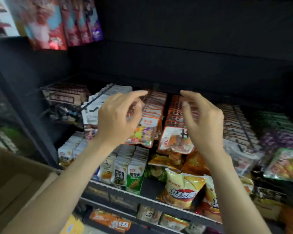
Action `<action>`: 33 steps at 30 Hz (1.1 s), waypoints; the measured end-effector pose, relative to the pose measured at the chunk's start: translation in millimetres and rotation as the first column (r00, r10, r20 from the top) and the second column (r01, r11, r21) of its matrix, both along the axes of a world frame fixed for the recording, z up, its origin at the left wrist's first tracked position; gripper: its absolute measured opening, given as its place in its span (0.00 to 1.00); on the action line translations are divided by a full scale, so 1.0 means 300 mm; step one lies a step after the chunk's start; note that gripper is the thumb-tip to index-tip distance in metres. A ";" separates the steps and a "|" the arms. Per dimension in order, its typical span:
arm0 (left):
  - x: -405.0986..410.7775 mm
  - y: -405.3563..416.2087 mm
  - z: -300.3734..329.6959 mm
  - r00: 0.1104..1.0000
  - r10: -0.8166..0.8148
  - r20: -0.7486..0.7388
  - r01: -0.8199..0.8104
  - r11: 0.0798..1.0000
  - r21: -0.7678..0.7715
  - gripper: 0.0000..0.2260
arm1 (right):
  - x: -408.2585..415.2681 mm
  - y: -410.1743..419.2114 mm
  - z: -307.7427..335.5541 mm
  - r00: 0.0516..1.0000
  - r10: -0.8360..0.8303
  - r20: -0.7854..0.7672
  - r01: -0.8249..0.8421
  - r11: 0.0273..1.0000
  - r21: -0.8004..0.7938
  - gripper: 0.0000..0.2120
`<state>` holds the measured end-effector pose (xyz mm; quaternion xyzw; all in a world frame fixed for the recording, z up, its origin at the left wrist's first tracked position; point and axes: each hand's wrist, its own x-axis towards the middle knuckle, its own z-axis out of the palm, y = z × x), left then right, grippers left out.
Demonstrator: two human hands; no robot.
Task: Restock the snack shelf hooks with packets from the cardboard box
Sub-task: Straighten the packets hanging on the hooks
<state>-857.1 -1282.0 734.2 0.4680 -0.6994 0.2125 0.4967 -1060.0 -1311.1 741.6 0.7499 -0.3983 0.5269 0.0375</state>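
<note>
Dim scene, upper shelf in deep shadow; packets lit from the front; edges blurred and wide-angle bent.

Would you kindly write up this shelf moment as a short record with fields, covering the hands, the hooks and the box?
left hand: raised in front of a hook row of orange-edged candy packets, fingers loosely curled; whether it pinches a packet cannot be told
right hand: raised beside the next hook row of orange-edged packets, fingers curved, holding nothing
hooks: rows look well filled
shelf below: yellow chip bag and small upright packets
cardboard box: lower left, contents hidden
</note>
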 end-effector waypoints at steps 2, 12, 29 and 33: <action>0.118 0.025 -0.022 0.998 0.015 -0.057 -0.015 1.000 0.007 0.12 | 0.067 0.051 -0.025 0.996 0.063 0.058 -0.062 0.998 -0.016 0.13; 0.158 -0.139 -0.322 0.855 -0.130 -0.502 0.400 0.783 0.477 0.38 | 0.344 0.005 -0.352 0.995 -0.036 0.096 -0.007 0.911 0.413 0.33; 0.198 -0.298 -0.466 0.716 -0.283 -0.639 0.654 0.593 0.470 0.52 | 0.423 -0.115 -0.411 0.958 -0.154 0.241 -0.030 0.784 0.620 0.49; 0.212 -0.295 -0.481 0.766 -0.236 -0.597 0.598 0.602 0.529 0.53 | 0.435 -0.112 -0.418 0.961 -0.152 0.232 -0.031 0.773 0.634 0.49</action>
